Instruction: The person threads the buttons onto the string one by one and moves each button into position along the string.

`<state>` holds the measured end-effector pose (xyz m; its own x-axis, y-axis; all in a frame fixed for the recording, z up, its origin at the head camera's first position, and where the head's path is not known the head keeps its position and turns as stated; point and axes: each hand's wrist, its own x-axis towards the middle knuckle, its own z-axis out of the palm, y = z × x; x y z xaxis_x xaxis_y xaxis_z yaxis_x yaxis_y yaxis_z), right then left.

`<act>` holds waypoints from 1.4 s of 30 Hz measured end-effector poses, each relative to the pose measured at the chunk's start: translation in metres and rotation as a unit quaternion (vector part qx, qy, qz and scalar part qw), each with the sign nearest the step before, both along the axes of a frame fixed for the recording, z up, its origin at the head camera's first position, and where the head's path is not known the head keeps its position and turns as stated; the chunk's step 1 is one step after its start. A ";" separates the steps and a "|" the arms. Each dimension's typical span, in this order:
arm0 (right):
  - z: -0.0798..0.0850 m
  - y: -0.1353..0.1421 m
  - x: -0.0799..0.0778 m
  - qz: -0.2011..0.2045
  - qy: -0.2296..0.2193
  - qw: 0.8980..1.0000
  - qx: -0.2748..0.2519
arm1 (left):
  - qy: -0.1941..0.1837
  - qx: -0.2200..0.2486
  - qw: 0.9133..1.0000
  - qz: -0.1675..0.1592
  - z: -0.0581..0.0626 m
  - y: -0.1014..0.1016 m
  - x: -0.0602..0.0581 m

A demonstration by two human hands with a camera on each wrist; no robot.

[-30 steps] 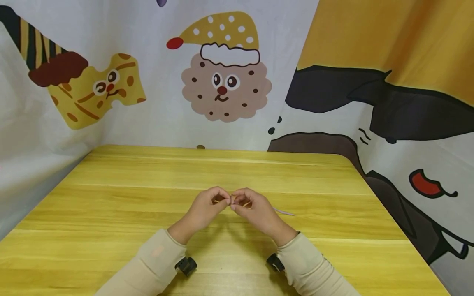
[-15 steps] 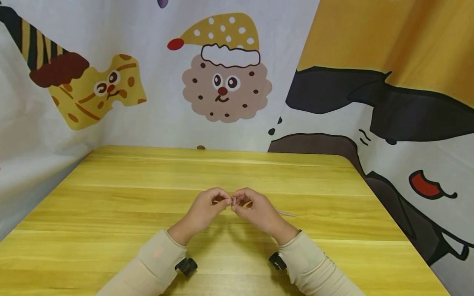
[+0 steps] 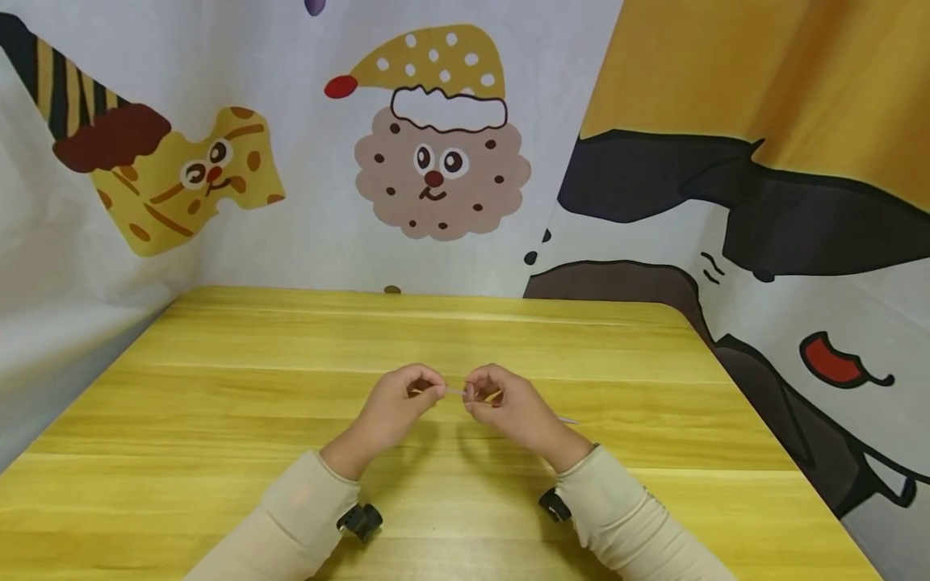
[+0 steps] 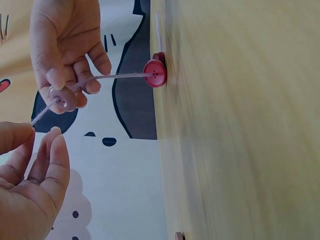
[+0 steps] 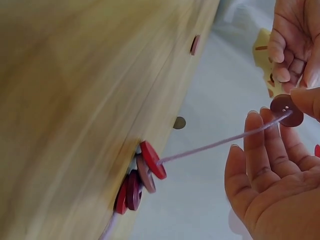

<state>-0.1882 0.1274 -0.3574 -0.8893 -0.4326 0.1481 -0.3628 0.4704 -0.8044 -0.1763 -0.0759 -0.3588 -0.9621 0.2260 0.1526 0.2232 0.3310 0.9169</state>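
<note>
Between its fingertips my left hand (image 3: 395, 407) pinches the end of a pale purple string (image 4: 42, 114). My right hand (image 3: 516, 407) holds a dull mauve-brown button (image 5: 286, 110) by thumb and fingers, with the string running through it. In the head view a short stretch of string spans the gap between the hands. From the held button the string slopes down to a bright red button (image 5: 152, 160) at the table. Behind that one, on the same string, are a dusty pink button (image 5: 146, 173), a dark purple button (image 5: 133, 190) and another red button (image 5: 121, 199).
The string's tail lies on the wooden table (image 3: 291, 339), partly hidden behind the right hand. A separate reddish button (image 5: 195, 45) lies on the table, away from the strung ones. A patterned cloth (image 3: 305, 202) hangs behind the table's far edge.
My hands have drawn apart, the right one to the right and the left slightly left. String now shows between them. Less of the tail shows beyond the right hand.
</note>
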 end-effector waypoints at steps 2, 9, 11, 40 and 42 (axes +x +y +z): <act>0.000 0.002 -0.001 0.002 -0.003 1.000 0.001 | 0.001 -0.001 1.000 0.000 0.001 0.000 0.000; -0.002 0.007 -0.005 0.007 -0.007 1.000 0.007 | 0.000 0.005 1.000 0.003 0.000 0.000 0.000; -0.002 0.009 -0.005 0.006 -0.009 1.000 0.013 | 0.000 0.006 1.000 0.005 0.000 0.000 -0.001; -0.005 0.026 -0.026 -0.015 -0.049 0.998 0.041 | -0.003 -0.018 1.000 0.011 0.005 -0.004 -0.001; -0.006 0.028 -0.028 -0.018 -0.050 0.997 0.054 | -0.003 -0.020 1.000 0.010 0.005 -0.004 0.000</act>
<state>-0.2159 0.1552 -0.3631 -0.9125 -0.4089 0.0119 -0.2642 0.5668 -0.7803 -0.1766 -0.0800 -0.3537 -0.9674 0.2121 0.1385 0.2109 0.3711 0.9043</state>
